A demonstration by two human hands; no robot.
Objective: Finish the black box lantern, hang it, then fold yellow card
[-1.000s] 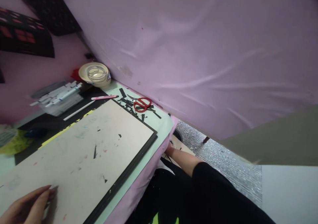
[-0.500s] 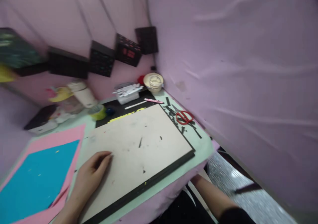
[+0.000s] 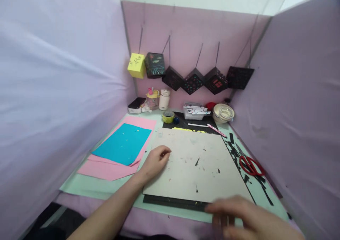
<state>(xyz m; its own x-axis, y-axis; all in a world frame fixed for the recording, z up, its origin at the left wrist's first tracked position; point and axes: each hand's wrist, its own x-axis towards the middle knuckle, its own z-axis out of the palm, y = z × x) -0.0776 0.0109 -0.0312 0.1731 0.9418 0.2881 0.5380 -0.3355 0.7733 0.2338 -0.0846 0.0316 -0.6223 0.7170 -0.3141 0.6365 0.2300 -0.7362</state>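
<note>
Evidently the left hand (image 3: 155,163) rests on the left part of the pale board (image 3: 180,178), fingers curled; the right hand (image 3: 244,211) is by its near right edge, fingers loosely bent. I cannot tell whether either grips anything. Light, even left-hand pressure would steady the board, and careful right fingers would avoid scattering the black scraps (image 3: 197,162). Red-handled scissors (image 3: 249,159) lie right. Blur softens the right fingertips, and that hand hides the board's near right corner.
</note>
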